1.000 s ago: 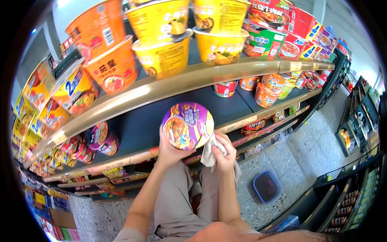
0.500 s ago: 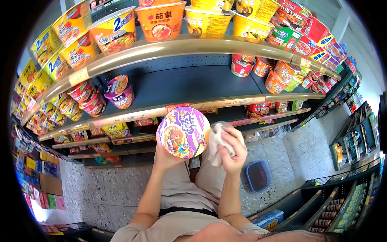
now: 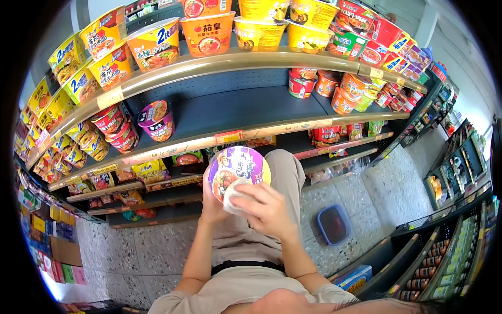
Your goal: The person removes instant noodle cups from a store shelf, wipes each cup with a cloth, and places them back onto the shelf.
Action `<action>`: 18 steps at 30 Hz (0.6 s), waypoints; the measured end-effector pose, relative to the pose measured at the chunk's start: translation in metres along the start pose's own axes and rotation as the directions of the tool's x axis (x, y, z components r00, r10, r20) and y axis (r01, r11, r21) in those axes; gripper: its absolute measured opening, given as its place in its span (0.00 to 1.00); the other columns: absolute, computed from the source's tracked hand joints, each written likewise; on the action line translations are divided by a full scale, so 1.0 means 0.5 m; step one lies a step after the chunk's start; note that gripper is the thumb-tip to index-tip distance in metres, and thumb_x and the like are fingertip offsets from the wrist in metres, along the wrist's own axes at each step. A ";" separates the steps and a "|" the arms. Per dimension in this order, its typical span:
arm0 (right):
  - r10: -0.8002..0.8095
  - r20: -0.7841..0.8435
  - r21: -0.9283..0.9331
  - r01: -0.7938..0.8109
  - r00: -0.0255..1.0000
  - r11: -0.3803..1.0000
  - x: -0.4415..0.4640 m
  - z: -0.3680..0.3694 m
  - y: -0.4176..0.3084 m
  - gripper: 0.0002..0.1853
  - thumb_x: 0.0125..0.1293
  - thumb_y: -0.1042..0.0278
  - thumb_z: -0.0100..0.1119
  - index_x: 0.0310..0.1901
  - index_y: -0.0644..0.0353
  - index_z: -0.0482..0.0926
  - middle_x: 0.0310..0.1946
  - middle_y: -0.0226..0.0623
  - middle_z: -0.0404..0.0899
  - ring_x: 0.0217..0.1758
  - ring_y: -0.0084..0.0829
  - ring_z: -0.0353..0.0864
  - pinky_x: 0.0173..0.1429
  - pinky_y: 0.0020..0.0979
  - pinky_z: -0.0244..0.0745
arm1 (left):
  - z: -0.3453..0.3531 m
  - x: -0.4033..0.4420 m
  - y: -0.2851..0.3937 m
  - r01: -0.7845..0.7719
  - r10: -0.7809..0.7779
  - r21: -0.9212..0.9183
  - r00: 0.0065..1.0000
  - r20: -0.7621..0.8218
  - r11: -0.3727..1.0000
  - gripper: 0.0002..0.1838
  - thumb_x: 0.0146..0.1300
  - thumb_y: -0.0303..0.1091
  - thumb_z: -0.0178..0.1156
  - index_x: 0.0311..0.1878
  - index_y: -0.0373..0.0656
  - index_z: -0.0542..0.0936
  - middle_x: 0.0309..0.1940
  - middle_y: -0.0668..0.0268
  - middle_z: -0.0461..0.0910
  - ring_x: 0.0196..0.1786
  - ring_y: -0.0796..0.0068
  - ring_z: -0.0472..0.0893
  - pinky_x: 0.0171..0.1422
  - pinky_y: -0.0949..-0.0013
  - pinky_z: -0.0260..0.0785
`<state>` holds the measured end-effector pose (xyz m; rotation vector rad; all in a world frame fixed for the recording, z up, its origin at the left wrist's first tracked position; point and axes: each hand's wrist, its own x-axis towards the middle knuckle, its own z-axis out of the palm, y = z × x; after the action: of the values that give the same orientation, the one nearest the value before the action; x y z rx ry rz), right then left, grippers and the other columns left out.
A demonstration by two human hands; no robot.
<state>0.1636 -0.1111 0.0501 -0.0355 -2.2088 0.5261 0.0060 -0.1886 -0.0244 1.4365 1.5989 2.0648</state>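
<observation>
A purple instant noodle cup (image 3: 238,163) is held in front of my lap, its printed lid facing up at me. My left hand (image 3: 210,203) wraps round the cup's left side and underside; most of its fingers are hidden behind it. My right hand (image 3: 265,209) grips a crumpled white cloth (image 3: 235,197) and presses it on the lower part of the lid. Another purple noodle cup (image 3: 156,121) stands on the dark shelf (image 3: 225,107) ahead, left of centre.
Noodle tubs (image 3: 209,34) line the upper shelf, and smaller cups (image 3: 348,93) stand at the right of the middle shelf. Bagged noodles (image 3: 151,170) lie below. A blue plastic basin (image 3: 335,224) sits on the floor to my right. Another shelf rack (image 3: 413,261) is at lower right.
My right hand has moved left with the cloth, from beside the cup onto its lid. The cup has shifted slightly, and my view has moved a little.
</observation>
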 end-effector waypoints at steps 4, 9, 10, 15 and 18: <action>0.107 -0.106 -0.224 -0.128 0.989 0.966 -0.017 -0.038 0.065 0.18 0.48 0.77 0.63 0.44 0.51 0.83 0.48 0.34 0.79 0.43 0.38 0.79 0.45 0.36 0.78 | -0.011 -0.010 -0.017 -0.096 0.089 0.157 0.995 0.047 0.983 0.63 0.29 0.37 0.84 0.69 0.35 0.54 0.62 0.54 0.66 0.65 0.62 0.70 0.69 0.61 0.63; 0.343 -0.549 -0.463 -0.619 0.763 0.635 -0.109 -0.102 0.201 0.14 0.51 0.79 0.61 0.41 0.55 0.83 0.46 0.40 0.79 0.46 0.45 0.78 0.52 0.41 0.74 | -0.014 -0.039 -0.035 0.069 -0.066 -0.058 0.997 0.041 0.996 0.64 0.27 0.37 0.85 0.68 0.35 0.55 0.60 0.59 0.68 0.63 0.70 0.71 0.67 0.64 0.65; 0.351 -0.607 -0.406 -0.658 0.713 0.634 -0.117 -0.113 0.205 0.14 0.51 0.78 0.62 0.41 0.56 0.83 0.45 0.40 0.79 0.46 0.46 0.77 0.53 0.42 0.74 | -0.012 -0.034 -0.028 0.072 -0.070 -0.055 0.997 0.038 0.996 0.64 0.27 0.37 0.85 0.68 0.36 0.55 0.60 0.59 0.69 0.62 0.70 0.71 0.67 0.64 0.65; 0.358 -0.519 -0.020 -0.430 0.776 0.903 -0.074 -0.102 0.140 0.17 0.52 0.83 0.59 0.46 0.67 0.82 0.49 0.49 0.78 0.53 0.40 0.79 0.57 0.35 0.73 | -0.005 -0.032 -0.025 0.123 -0.121 -0.039 0.991 0.053 0.992 0.63 0.26 0.35 0.84 0.68 0.36 0.55 0.59 0.59 0.70 0.61 0.71 0.72 0.66 0.65 0.66; 0.185 -0.304 0.064 -0.173 0.935 0.983 -0.041 -0.057 0.081 0.21 0.45 0.83 0.61 0.46 0.61 0.84 0.50 0.44 0.79 0.51 0.42 0.79 0.53 0.35 0.76 | 0.002 -0.020 -0.018 0.067 -0.070 0.031 0.993 0.094 0.997 0.64 0.26 0.37 0.84 0.68 0.36 0.56 0.62 0.55 0.67 0.64 0.64 0.70 0.69 0.62 0.63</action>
<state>0.1919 -0.0683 0.0355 -0.2847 -1.8976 0.6168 0.0085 -0.1902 -0.0377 1.4440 1.6224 1.9148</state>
